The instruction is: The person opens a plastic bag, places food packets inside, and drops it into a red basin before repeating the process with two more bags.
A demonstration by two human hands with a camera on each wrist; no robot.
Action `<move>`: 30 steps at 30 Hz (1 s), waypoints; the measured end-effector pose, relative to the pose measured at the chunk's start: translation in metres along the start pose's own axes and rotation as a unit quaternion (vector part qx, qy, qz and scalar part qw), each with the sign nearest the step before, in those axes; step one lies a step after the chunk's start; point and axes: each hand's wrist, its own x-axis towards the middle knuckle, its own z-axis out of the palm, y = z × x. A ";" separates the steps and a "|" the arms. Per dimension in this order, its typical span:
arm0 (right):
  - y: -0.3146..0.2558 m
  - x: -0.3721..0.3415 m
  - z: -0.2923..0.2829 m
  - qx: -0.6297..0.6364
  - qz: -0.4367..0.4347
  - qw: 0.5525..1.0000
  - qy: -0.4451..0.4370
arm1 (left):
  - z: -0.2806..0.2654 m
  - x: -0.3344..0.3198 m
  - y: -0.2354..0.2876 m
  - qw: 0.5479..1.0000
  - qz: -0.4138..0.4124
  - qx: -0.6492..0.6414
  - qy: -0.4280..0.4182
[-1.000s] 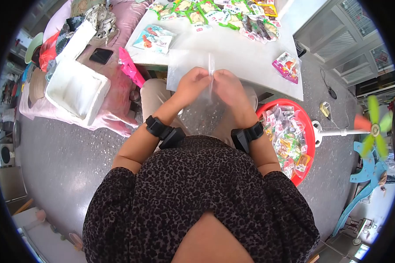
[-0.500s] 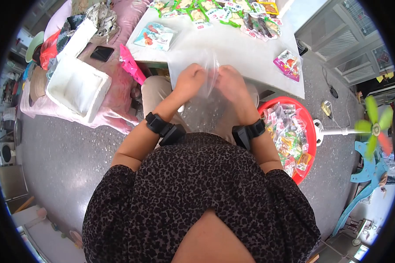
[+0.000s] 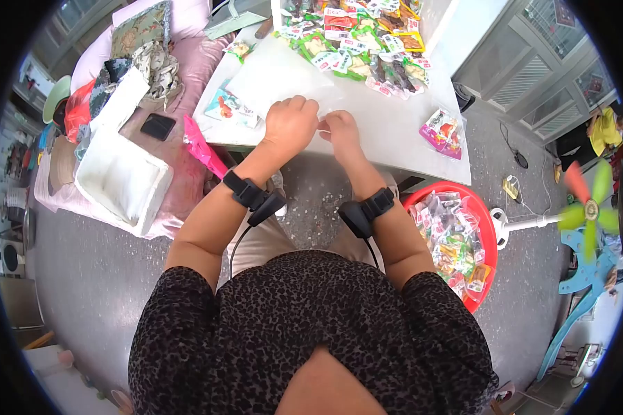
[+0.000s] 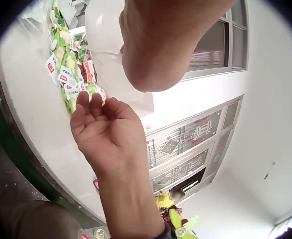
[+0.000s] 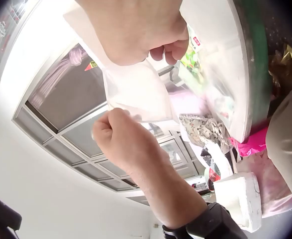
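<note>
My left hand (image 3: 291, 128) grips the edge of a clear, thin plastic bag (image 3: 280, 76), its fingers curled into a fist. The bag spreads out away from me over the white table (image 3: 387, 142). Close beside it, my right hand (image 3: 342, 133) has curled fingers, with a thin white strip of the bag's edge at the fingertips. In the right wrist view, the bag (image 5: 136, 92) hangs pale and see-through between both hands. A blue-and-white packet with a red picture (image 3: 230, 111) lies left of the left hand, partly covered by the bag.
Several food packets (image 3: 356, 48) lie heaped at the table's far side. A pink packet (image 3: 443, 135) lies near the right edge. On the floor at right stand a red basin (image 3: 490, 242) of packets and a fan (image 3: 590, 209). A white foam box (image 3: 128, 187) sits at left.
The bag has swung from between the hands outward over the table. The hands came slightly apart, then closer, the left turning to a fist. The view has tilted to show more of the far table.
</note>
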 end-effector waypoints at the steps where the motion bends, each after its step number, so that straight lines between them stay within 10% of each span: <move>1: 0.009 0.008 -0.005 -0.033 0.004 0.999 0.010 | 0.017 -0.004 -0.002 0.999 -0.020 -0.004 -0.034; 6: 0.036 0.049 -0.050 -0.346 -0.085 0.934 -0.034 | 0.088 -0.029 -0.002 0.965 -0.164 -0.044 -0.198; 12: 0.014 0.109 -0.143 -0.306 -0.152 0.930 0.137 | 0.117 -0.040 0.000 0.970 -0.178 -0.094 -0.140; 15: -0.009 0.143 -0.192 -0.429 -0.264 0.822 0.267 | 0.118 -0.043 0.001 0.977 -0.157 -0.106 -0.097; 30: -0.060 0.215 -0.200 -0.674 0.018 0.730 0.108 | 0.117 -0.046 -0.001 0.975 -0.155 -0.126 -0.102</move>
